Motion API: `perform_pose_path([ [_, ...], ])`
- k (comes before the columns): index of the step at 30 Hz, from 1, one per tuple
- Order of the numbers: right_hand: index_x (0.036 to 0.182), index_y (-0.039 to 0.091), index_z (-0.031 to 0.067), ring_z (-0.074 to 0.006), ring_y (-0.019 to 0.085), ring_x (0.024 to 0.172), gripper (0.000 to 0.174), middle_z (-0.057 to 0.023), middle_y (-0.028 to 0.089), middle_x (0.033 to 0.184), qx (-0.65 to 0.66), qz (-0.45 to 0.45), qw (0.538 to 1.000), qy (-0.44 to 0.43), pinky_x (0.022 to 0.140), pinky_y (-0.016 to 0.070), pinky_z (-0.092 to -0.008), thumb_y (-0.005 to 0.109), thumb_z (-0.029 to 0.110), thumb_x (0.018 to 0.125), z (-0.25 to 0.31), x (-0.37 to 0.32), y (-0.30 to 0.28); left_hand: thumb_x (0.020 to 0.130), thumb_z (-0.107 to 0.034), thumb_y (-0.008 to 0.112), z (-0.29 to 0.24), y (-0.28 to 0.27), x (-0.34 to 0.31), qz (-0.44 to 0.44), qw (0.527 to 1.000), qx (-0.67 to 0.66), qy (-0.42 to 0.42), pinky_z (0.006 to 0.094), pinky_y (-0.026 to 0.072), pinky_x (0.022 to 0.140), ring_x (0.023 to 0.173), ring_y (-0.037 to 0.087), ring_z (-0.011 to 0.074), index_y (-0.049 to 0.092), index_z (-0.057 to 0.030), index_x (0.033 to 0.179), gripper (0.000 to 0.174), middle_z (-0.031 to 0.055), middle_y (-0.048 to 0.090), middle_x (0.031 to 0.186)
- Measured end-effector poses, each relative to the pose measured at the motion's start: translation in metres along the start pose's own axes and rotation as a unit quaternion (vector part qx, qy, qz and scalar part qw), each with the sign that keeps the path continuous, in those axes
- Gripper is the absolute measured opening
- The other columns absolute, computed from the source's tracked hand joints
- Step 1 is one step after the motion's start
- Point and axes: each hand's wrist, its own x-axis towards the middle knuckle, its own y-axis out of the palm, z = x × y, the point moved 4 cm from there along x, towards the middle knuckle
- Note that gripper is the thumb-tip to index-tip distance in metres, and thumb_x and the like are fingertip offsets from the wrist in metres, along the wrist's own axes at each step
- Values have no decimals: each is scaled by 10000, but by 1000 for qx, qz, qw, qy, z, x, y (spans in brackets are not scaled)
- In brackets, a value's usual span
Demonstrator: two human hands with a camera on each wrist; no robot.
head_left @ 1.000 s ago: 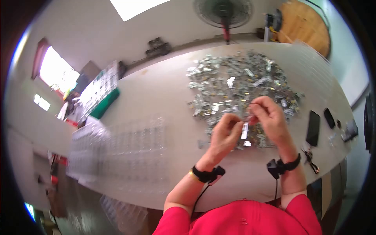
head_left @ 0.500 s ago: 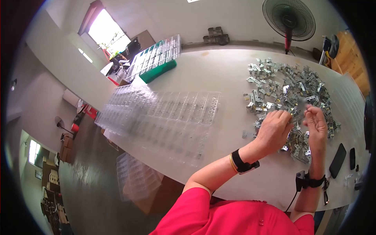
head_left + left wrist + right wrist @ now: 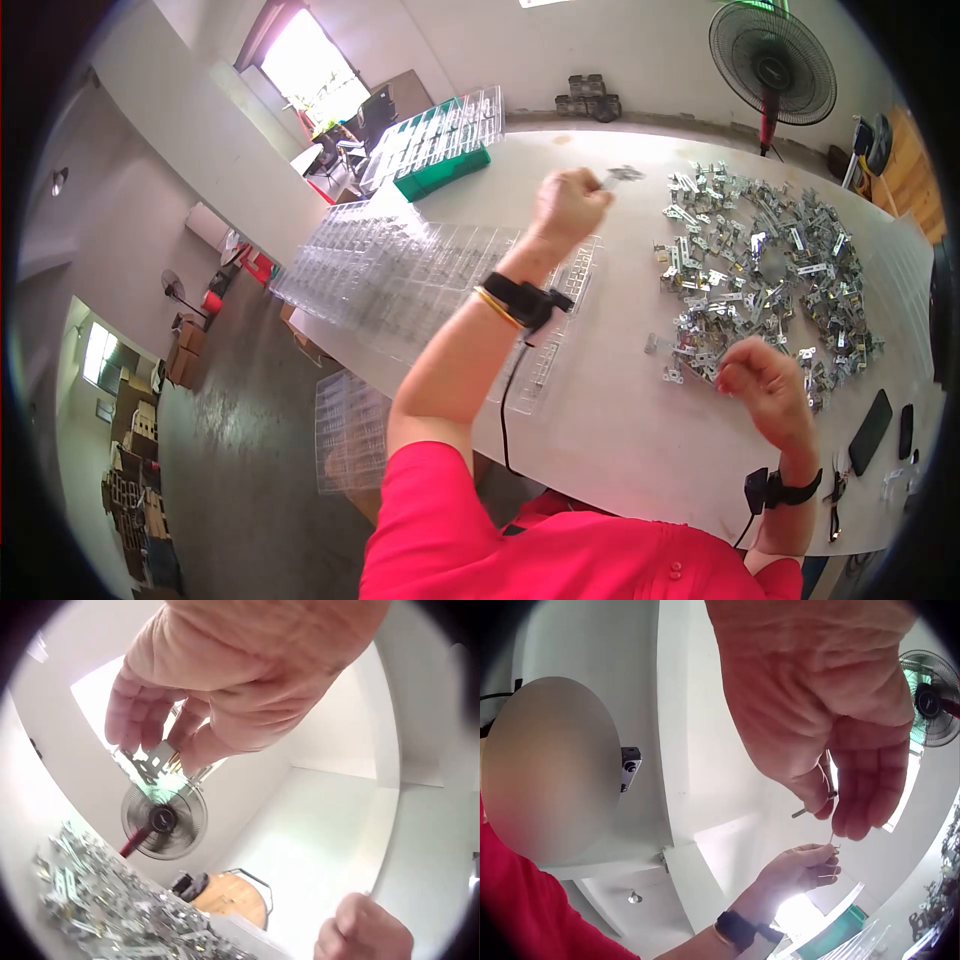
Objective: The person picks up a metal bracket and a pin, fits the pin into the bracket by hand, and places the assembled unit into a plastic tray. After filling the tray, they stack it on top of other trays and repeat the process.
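Away from the pile, my left hand (image 3: 568,208) pinches a flat metal bracket (image 3: 625,174) above the table's middle. The left wrist view shows the cut-out bracket (image 3: 159,759) between thumb and fingertips of the left hand (image 3: 232,675). At the near edge of a heap of metal brackets (image 3: 735,290), my right hand (image 3: 768,392) is raised with bent fingers. Seen from the right wrist, that hand (image 3: 825,697) pinches a thin metal pin (image 3: 801,813) between thumb and forefinger; the left hand (image 3: 799,868) is beyond it.
Clear compartment trays (image 3: 400,265) cover the table's left side. Behind them stands a green box (image 3: 445,175) with trays on it. A phone (image 3: 871,432), a smaller black item (image 3: 906,431) and a cutter-like tool (image 3: 836,500) lie at right. A fan (image 3: 772,68) stands behind the table.
My hands have parted: the left has swung left and away from me with the bracket, while the right has dropped nearer the table's front. The head view has turned left.
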Motion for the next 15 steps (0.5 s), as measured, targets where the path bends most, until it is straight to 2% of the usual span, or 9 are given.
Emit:
perform_pose_path([
  [1, 934, 606, -6, -88, 597, 749, 23, -22, 631, 783, -1, 1, 1000, 0, 699, 488, -240, 595, 15, 936, 1, -1, 4, 771, -196, 744, 17, -18, 4, -1, 999, -9, -35, 371, 545, 676, 706, 693, 234, 729, -14, 811, 187, 155, 691, 707],
  [3, 945, 616, -14, -94, 611, 761, 32, -32, 641, 790, -33, 85, 995, 38, 712, 501, -252, 597, 6, 930, -1, -1, 18, 789, -193, 729, 51, -58, 10, -5, 998, 11, -61, 290, 535, 588, 602, 667, 140, 717, 31, 852, 233, 109, 696, 695],
  [5, 953, 620, -13, -103, 618, 755, 40, -41, 651, 789, -48, 118, 991, 51, 709, 504, -255, 604, 11, 926, -3, 4, 26, 757, -241, 727, 72, -99, 8, -46, 990, 121, -52, 312, 539, 600, 625, 680, 152, 730, 4, 820, 253, 108, 706, 699],
  [7, 969, 627, -11, -121, 633, 744, 62, -60, 671, 788, -74, 181, 977, 81, 702, 510, -261, 618, 21, 917, -9, 6, 36, 716, -302, 726, 120, -133, 10, -72, 973, 204, -75, 345, 544, 640, 664, 699, 199, 740, -20, 796, 294, 123, 718, 727],
  [9, 969, 630, -4, -137, 642, 726, 79, -72, 681, 787, -84, 201, 972, 86, 690, 514, -270, 624, 57, 920, -16, 10, 44, 711, -276, 692, 145, -160, 0, -87, 950, 272, -127, 408, 555, 753, 783, 717, 328, 760, -58, 820, 253, 182, 716, 762],
  [11, 965, 633, 2, -145, 652, 724, 102, -68, 686, 790, -145, 280, 944, 98, 684, 519, -284, 618, 97, 931, -23, 13, 56, 735, -251, 691, 174, -177, -13, -89, 921, 333, -180, 426, 547, 796, 839, 709, 358, 756, -47, 837, 236, 204, 719, 829],
  [15, 980, 649, 32, -149, 661, 736, 114, -51, 694, 802, -83, 334, 923, 173, 692, 519, -279, 606, 131, 945, -60, 12, 74, 758, -245, 701, 208, -196, -39, -101, 897, 371, -218, 426, 539, 832, 883, 703, 367, 751, -37, 862, 238, 218, 718, 892],
])
